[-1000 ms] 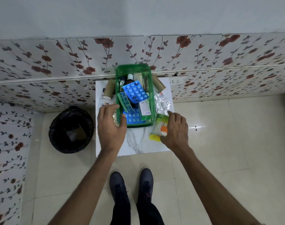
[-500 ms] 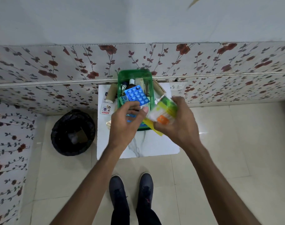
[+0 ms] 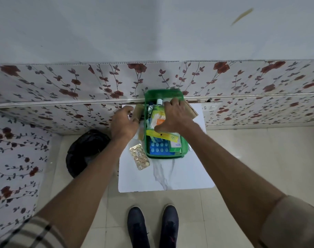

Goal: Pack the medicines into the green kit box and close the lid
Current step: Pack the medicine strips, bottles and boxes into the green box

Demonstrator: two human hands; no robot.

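The green kit box (image 3: 163,156) stands on the white table, its lid (image 3: 161,94) upright at the back against the wall. Inside lie a blue blister pack (image 3: 158,147) and a white-green carton (image 3: 175,145). My right hand (image 3: 174,117) is over the box's far half, pressing a green and yellow medicine pack (image 3: 158,116) down among the contents. My left hand (image 3: 123,124) is just left of the box, fingers curled around a brown roll (image 3: 137,111). A gold blister strip (image 3: 139,156) lies on the table beside the box's near left corner.
The small white marble table (image 3: 170,176) sits against a flowered wall. A brown cardboard piece (image 3: 191,110) leans right of the box. A black bin (image 3: 84,151) stands on the floor to the left. My shoes (image 3: 152,228) are near the table's front edge.
My right hand carried the green and yellow pack from above the table into the box. My left hand moved from the box's front to the brown roll at its left.
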